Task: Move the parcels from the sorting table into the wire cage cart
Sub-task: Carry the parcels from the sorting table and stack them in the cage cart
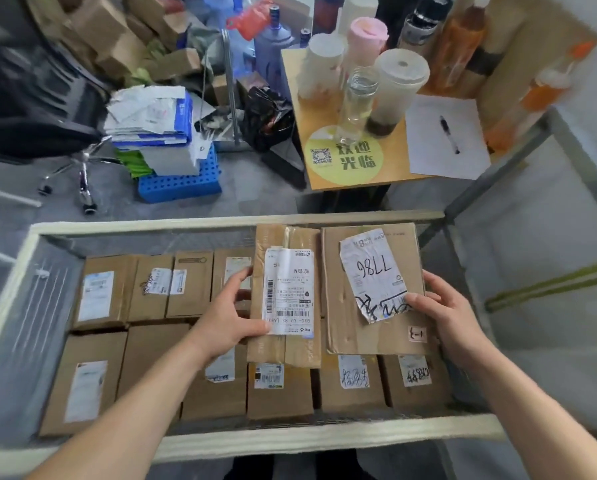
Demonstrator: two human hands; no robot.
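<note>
Holding a thin box in the left hand, a wide box in the right hand, mid frame. Hiding parts of boxes below in the cart.

Two forearms come in from the bottom edge of the view, and both are bare along their whole visible length. The left forearm shows more of itself than the right forearm, which is cut by the corner. Both wrists are bare. The left hand and the right hand are bare too, their fingers plain. The nail of the right thumb looks short and plain. A dark patch low between the arms is too unclear to call clothing.
</note>
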